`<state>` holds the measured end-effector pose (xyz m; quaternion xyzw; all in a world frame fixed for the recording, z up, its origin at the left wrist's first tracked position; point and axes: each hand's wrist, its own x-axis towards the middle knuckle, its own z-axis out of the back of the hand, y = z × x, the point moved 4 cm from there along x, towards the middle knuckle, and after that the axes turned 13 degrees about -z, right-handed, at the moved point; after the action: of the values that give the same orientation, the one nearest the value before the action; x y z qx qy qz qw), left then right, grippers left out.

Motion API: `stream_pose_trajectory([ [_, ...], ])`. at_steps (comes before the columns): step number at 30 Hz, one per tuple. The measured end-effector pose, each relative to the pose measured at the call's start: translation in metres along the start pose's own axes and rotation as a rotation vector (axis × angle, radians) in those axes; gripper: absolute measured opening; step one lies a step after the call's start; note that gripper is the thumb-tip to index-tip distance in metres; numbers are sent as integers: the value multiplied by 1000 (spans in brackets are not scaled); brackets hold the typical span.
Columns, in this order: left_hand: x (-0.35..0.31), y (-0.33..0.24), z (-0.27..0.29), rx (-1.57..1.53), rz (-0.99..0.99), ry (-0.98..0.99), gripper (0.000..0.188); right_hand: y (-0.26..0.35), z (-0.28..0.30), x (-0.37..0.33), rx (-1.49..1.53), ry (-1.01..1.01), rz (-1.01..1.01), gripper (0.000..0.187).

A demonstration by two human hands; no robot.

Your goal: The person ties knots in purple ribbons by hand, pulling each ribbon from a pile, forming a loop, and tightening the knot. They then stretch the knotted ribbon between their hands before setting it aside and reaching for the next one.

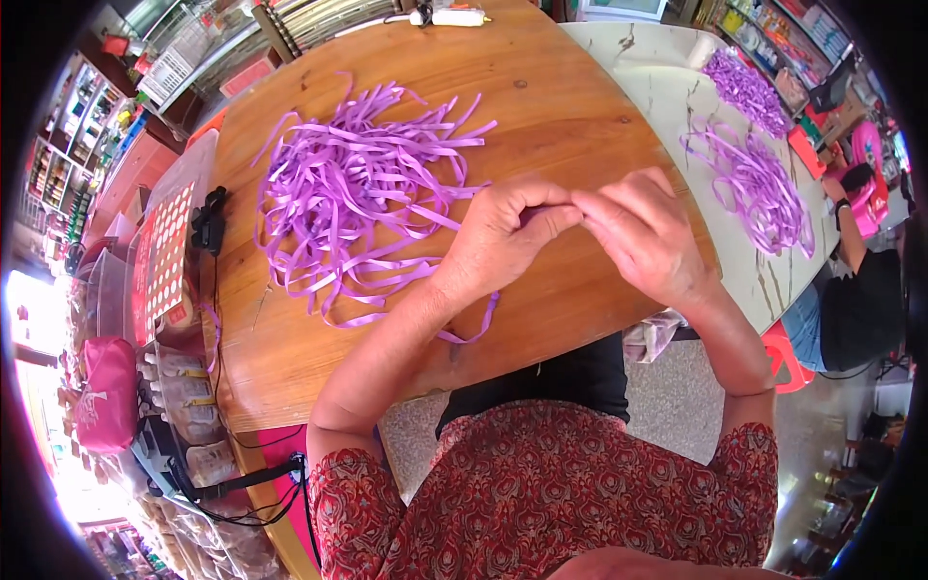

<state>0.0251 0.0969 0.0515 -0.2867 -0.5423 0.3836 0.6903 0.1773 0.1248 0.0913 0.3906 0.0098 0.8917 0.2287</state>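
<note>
Both hands meet over the wooden table, fingertips almost touching. My left hand is closed, with thumb and forefinger pinched together. Opposite it, my right hand is curled shut in a similar pinch. Whatever the fingertips hold is too small or too hidden to name. To the left of my hands lies a loose, tangled heap of purple ribbons. A few strands run toward my left wrist, and one ribbon end shows just below that forearm.
A white marbled table adjoins at the right, bearing a looped purple ribbon bundle and a denser purple pile. Another person sits beside it. A power strip lies at the far edge; a black clamp grips the left edge.
</note>
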Motion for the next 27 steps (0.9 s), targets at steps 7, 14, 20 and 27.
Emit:
stream_pose_trajectory([
  [7,-11,-31,21,215,-151,196,5,16,22,-2,-18,25,125,21],
  [14,-41,-53,87,320,-121,34,6,-34,75,-29,0,-106,-174,18],
  [20,-59,-62,117,448,-153,-6,9,-72,102,-55,82,-184,-424,12],
  [27,-79,-69,145,560,-94,-39,8,-135,128,-88,295,-361,-794,8],
])
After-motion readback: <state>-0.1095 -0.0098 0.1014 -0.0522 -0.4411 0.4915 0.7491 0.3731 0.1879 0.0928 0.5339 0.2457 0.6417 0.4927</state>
